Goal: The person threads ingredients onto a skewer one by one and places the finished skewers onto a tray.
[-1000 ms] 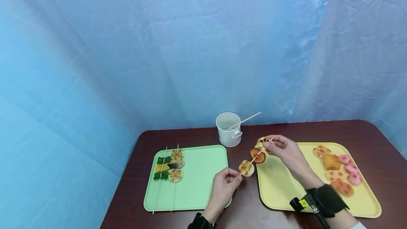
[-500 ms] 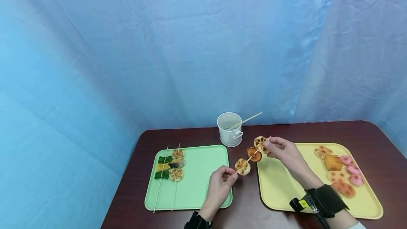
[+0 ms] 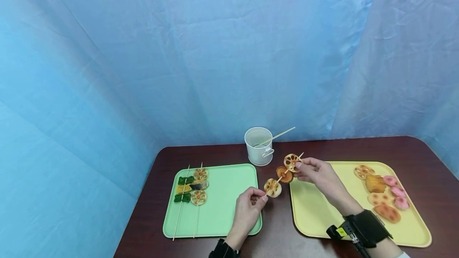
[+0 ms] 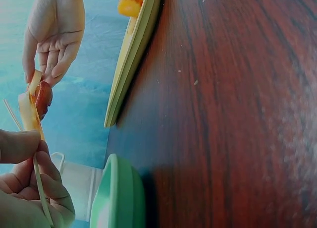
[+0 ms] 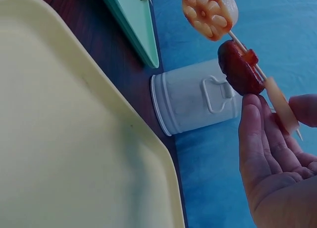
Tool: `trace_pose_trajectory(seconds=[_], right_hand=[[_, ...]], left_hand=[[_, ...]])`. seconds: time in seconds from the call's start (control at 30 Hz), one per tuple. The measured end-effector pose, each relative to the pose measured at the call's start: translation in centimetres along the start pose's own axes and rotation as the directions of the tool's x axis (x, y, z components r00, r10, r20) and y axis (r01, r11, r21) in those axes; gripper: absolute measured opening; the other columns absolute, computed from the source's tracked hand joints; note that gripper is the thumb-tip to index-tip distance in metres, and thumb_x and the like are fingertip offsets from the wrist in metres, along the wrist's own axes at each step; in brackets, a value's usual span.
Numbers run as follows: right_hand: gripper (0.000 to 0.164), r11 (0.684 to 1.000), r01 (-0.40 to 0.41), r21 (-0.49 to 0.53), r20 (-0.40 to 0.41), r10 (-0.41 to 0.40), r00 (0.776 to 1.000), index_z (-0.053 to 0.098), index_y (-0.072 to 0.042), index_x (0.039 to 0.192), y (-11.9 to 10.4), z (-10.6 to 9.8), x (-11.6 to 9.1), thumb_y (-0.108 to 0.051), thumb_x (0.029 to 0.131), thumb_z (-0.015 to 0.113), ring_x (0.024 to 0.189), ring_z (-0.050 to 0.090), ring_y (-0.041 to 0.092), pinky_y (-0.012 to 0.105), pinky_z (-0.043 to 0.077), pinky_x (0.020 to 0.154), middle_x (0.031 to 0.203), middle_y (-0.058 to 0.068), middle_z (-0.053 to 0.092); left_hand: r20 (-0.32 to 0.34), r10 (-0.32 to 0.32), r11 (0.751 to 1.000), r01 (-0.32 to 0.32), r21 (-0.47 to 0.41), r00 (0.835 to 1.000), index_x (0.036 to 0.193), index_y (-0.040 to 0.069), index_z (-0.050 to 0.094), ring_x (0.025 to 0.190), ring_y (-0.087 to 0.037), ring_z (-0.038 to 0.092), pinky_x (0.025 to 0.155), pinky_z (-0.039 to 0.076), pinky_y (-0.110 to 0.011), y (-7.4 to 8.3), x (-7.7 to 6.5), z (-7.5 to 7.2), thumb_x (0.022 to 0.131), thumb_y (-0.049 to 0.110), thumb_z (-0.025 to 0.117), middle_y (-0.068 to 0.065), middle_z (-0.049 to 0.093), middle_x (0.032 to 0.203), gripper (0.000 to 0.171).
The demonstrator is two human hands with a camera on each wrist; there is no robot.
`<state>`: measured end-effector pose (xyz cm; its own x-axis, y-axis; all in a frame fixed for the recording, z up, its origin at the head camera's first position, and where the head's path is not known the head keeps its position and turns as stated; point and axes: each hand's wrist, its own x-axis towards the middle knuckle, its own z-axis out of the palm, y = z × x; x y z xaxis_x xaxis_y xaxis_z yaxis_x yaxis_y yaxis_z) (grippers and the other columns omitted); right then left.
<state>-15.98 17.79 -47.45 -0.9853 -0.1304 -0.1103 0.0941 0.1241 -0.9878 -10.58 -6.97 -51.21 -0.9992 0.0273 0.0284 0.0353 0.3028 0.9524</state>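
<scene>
Your left hand (image 3: 247, 210) pinches the wooden skewer (image 3: 279, 179), raised between the green tray (image 3: 229, 206) and yellow tray (image 3: 312, 210); your right hand (image 3: 320, 178) pinches its topmost lotus-root slice (image 3: 291, 163). Crooked pushing could split that slice or bend the skewer.

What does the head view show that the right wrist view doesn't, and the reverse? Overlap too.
Head only: two loaded skewers on the green tray, loose food pieces on the yellow tray, and the black strap on the right wrist.
Right wrist only: the palm of the right hand, and the tip-end lotus slice edge-on.
Both: that hand and slice, the brown piece, the lower lotus slice, the white bucket, parts of both trays, blue cloth.
</scene>
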Motion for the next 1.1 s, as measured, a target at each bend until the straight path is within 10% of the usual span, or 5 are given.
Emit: trace_pose_trajectory(seconds=[0.63,1.1], right_hand=[[0.061,1.0,-0.015,0.005,0.032,0.015,0.999,0.05,0.01,0.139,0.4,-0.2,0.1,-0.039,0.105,0.06,0.11,0.07,0.028,0.037,0.056,0.095,0.122,0.022,0.068],[0.063,0.999,0.003,-0.037,-0.005,-0.003,1.0,0.054,0.006,0.136,0.7,-2.4,-0.7,-0.048,0.104,0.059,0.112,0.067,0.028,0.031,0.055,0.094,0.122,0.022,0.066]], left_hand=[[-0.129,0.169,0.971,-0.143,0.192,0.977,0.089,0.011,0.071,0.067,-0.003,0.049,0.06,0.039,-0.02,0.0,-0.2,-1.9,0.09,0.005,0.077,0.006,0.06,0.078,0.009],[-0.223,0.066,0.936,0.017,0.353,0.973,0.09,0.008,0.071,0.058,-0.004,0.053,0.054,0.043,-0.025,-1.6,-1.2,-7.5,0.09,0.003,0.077,0.005,0.063,0.073,0.007]])
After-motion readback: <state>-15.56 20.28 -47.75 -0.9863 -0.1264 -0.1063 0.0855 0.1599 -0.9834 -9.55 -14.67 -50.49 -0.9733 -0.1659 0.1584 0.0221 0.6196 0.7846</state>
